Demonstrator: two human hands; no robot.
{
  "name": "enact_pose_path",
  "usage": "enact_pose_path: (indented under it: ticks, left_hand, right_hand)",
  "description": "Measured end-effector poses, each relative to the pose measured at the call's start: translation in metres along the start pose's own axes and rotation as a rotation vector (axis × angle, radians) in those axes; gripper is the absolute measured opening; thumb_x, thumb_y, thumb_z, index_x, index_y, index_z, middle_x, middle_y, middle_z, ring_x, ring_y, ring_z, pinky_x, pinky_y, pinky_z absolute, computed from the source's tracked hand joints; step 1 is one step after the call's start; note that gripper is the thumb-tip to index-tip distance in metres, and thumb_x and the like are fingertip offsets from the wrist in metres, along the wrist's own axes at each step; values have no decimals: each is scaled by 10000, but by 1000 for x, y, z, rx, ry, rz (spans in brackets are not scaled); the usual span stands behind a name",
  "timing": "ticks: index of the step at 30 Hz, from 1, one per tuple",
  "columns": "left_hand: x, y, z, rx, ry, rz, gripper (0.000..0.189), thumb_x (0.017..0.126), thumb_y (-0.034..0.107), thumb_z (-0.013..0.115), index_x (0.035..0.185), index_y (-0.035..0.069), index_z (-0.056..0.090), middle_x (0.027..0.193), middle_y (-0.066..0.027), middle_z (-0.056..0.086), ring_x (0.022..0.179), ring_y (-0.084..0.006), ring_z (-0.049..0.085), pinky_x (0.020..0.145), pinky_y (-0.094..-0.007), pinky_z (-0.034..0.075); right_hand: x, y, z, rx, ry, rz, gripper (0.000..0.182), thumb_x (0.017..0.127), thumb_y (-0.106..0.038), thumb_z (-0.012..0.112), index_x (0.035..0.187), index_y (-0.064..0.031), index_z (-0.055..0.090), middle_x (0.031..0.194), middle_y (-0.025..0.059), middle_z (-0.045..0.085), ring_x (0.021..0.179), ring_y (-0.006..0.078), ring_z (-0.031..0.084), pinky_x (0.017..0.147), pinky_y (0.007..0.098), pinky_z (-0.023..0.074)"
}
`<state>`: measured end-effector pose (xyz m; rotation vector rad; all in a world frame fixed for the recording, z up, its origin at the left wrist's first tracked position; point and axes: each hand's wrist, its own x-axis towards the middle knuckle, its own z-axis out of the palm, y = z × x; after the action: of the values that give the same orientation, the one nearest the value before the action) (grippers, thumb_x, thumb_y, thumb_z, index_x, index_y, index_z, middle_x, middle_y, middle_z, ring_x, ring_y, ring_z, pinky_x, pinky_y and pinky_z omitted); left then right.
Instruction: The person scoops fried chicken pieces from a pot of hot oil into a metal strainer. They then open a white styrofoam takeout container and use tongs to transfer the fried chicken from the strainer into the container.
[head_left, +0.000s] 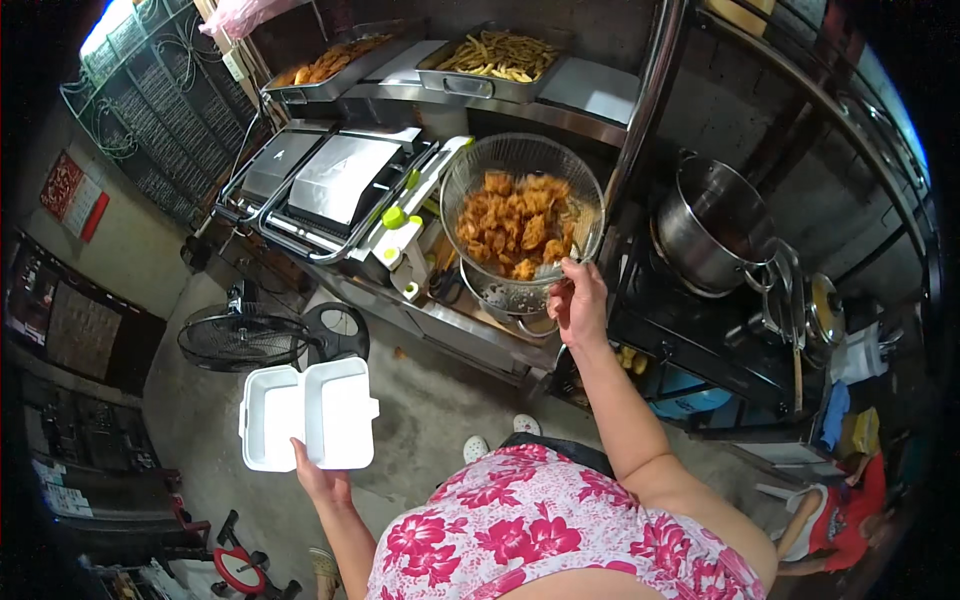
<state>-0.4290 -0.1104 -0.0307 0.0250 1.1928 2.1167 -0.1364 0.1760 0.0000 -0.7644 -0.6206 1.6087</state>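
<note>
My left hand holds a white foam clamshell food box by its near edge. The box is unfolded, with its inside facing up and nothing in it. At the counter, my right hand grips the near rim of a round wire-mesh strainer basket. Golden-brown fried food pieces, apparently chicken, lie in the basket. A metal pot with a side handle shows partly under the basket; the basket hides the rest of it.
A double contact grill stands left of the basket. Above, a shelf bears a tray of fries and another fried-food tray. To the right, a steel stockpot sits on the stove. A fan stands on the floor; a person is at right.
</note>
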Motion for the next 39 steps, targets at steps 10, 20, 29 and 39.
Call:
enact_pose_path:
  ticks: [10, 20, 29, 39]
  left_hand:
    - [0, 0, -3, 24, 15, -21, 519, 945, 373, 417, 1306, 6, 351, 1245, -132, 488, 1104, -285, 518, 900, -424, 451]
    - [0, 1, -1, 16, 8, -47, 511, 947, 374, 411, 1304, 14, 355, 1239, -124, 496, 1098, -283, 525, 891, -421, 462]
    - [-7, -1, -8, 10, 47, -53, 509, 944, 374, 417, 1306, 22, 355, 1243, -124, 494, 1094, -281, 530, 876, -430, 473]
    - [-6, 0, -17, 13, 50, -54, 520, 941, 376, 428, 1304, 10, 355, 1238, -129, 497, 1083, -282, 537, 865, -422, 481]
  right_hand:
    - [8, 14, -11, -27, 107, 46, 161, 822, -188, 611, 809, -84, 489, 583, 77, 559, 427, 122, 518, 352, 277, 420]
    - [7, 23, -19, -7, 136, 62, 166, 831, -190, 600, 860, -92, 469, 574, 66, 545, 422, 117, 490, 355, 281, 395]
    - [-7, 3, 0, 10, 41, 25, 160, 820, -176, 600, 840, -93, 464, 582, 60, 547, 435, 118, 507, 357, 273, 407]
    - [-4, 3, -3, -122, 124, 41, 145, 831, -184, 590, 835, -91, 478, 572, 51, 539, 404, 108, 477, 345, 262, 388]
